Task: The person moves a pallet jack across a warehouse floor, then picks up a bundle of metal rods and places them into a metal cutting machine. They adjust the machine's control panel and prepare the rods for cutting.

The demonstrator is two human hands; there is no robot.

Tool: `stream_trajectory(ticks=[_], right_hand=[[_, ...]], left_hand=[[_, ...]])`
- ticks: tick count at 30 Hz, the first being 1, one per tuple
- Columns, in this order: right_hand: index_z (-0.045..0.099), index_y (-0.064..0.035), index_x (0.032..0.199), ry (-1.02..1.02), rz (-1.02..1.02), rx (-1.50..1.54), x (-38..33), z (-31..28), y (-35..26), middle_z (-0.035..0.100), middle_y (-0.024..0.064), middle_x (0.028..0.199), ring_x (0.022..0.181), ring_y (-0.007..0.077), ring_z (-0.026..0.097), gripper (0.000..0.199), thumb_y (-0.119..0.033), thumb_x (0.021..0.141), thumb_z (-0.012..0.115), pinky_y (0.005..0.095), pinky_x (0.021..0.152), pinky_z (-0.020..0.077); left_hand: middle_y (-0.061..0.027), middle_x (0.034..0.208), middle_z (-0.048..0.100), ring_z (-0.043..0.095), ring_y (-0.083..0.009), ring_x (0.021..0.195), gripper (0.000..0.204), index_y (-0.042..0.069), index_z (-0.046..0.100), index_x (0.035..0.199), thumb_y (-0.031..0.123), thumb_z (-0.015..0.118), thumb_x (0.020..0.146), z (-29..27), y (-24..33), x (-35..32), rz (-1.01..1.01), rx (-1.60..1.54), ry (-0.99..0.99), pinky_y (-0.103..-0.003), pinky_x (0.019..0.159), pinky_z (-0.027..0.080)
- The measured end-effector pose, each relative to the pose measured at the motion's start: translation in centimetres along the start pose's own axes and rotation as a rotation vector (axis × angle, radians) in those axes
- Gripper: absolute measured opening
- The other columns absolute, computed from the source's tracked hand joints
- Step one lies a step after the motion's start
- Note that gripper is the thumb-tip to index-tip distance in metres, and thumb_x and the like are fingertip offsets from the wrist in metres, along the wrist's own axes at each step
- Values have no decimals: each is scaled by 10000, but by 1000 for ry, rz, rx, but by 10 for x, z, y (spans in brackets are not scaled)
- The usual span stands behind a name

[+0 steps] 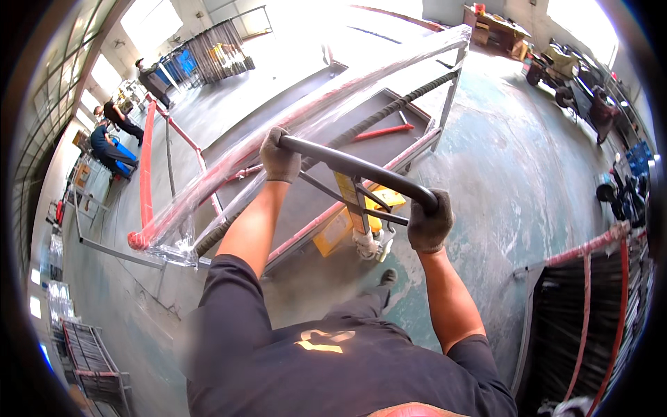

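Observation:
Both my hands wear grey work gloves and are closed round a thick dark grey handle bar point(354, 167). My left hand point(280, 156) grips its far left end, and my right hand point(429, 221) wraps the bent right end. Below the bar, thinner dark struts and a yellow upright point(351, 201) lead down to a yellow wheeled base point(333, 233), partly hidden. Just beyond my hands stands a large metal rack point(445, 104) with rails padded in red and clear plastic wrap point(229, 163). A black spiral-wrapped bar point(396, 104) runs across it.
On the right, a rack of dark rods point(577, 333) stands close by, with parked scooters point(580, 90) farther off. A cluttered desk point(497, 31) is at the back. Several people work at the far left, one near a blue object point(124, 156). My shoe point(388, 278) shows on the worn green-grey floor point(500, 181).

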State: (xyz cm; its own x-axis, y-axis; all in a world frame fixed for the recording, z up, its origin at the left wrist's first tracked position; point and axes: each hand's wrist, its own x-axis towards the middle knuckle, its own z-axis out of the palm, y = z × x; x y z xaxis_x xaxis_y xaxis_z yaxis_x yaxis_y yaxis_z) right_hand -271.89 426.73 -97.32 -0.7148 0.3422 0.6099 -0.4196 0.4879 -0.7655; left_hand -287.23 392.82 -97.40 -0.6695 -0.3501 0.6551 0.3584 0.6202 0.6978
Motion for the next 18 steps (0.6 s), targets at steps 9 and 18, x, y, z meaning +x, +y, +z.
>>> stream_trajectory(ticks=[9, 18], right_hand=[[693, -74, 1054, -44, -87, 50, 64, 6, 62, 723, 166, 894, 802, 373, 751, 187, -67, 903, 802, 412, 754, 591], [696, -69, 1060, -103, -71, 140, 133, 34, 131, 730, 176, 918, 810, 389, 752, 182, -48, 904, 787, 417, 758, 592]], left_hand=[[-5, 767, 591, 549, -129, 737, 168, 99, 588, 854, -16, 696, 911, 69, -22, 25, 168, -1, 157, -299, 713, 507], [-19, 743, 534, 513, -121, 738, 197, 94, 553, 787, 12, 674, 919, 94, -2, 25, -21, 112, 169, -310, 681, 482]])
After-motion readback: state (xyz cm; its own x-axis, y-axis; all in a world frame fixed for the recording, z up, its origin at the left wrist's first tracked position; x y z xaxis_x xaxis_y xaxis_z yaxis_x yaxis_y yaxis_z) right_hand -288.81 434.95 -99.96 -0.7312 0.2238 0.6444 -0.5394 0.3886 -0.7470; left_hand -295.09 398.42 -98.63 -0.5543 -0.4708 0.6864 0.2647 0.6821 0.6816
